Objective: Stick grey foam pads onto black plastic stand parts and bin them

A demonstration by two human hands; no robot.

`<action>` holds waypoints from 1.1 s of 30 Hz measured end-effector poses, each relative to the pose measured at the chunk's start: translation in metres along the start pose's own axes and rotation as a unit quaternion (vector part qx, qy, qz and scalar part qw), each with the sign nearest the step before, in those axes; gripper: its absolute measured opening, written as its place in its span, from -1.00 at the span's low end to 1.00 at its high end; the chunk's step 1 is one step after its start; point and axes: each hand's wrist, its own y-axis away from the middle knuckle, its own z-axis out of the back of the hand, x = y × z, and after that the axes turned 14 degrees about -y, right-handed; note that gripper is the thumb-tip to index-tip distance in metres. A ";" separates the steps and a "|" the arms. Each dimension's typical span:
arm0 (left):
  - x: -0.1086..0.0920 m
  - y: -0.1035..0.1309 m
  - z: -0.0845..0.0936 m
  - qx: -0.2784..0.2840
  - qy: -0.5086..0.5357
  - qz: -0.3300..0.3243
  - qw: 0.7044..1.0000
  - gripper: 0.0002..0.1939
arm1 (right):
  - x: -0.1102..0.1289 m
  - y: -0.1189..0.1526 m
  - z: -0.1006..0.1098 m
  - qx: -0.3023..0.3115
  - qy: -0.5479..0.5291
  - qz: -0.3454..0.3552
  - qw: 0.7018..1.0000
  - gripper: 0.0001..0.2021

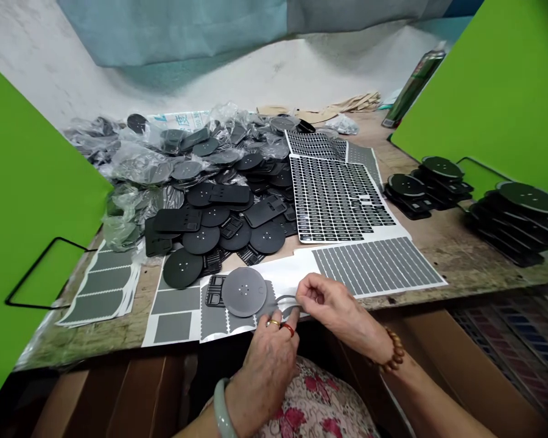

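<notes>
My right hand [331, 307] is closed in a pinch on the end of a thin, curved grey sticker strip [284, 297], at the right part of a grey sticker sheet [210, 322]. Just left of it, my left hand [271, 353] rests with its fingers stretched out on that sheet, close to the strip. A dark round disc [244, 292] with small holes in its middle lies on the sheet, to the left of my fingers. It is joined to a black slotted bracket [215, 291].
Black discs and plates [201, 240] are heaped at the back left, some in clear plastic bags [139, 161]. Label sheets [342, 201] lie right of the heap. Stacked discs [525, 213] and a spray can [415, 85] stand at the right. Green panels [497, 91] flank the table.
</notes>
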 end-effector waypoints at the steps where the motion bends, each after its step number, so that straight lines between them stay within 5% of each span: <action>1: 0.001 0.001 0.004 -0.008 0.017 0.004 1.000 -0.62 | 0.004 -0.003 0.002 0.004 -0.025 -0.001 1.000 -0.88; 6: 0.016 0.019 0.013 -0.068 0.122 0.063 0.988 -0.80 | 0.009 -0.036 0.004 0.058 -0.077 0.009 0.995 -0.85; 11: 0.038 0.055 -0.004 -0.185 0.121 0.194 0.956 -0.82 | 0.003 -0.083 -0.009 0.174 -0.118 -0.019 0.978 -0.82; 16: 0.050 0.079 -0.017 -0.233 0.108 0.286 0.923 -0.84 | 0.008 -0.120 -0.029 0.264 -0.082 -0.045 0.960 -0.84; 33: 0.055 0.077 -0.020 -0.219 0.082 0.276 0.932 -0.84 | 0.016 -0.140 -0.061 0.269 -0.004 -0.116 0.956 -0.96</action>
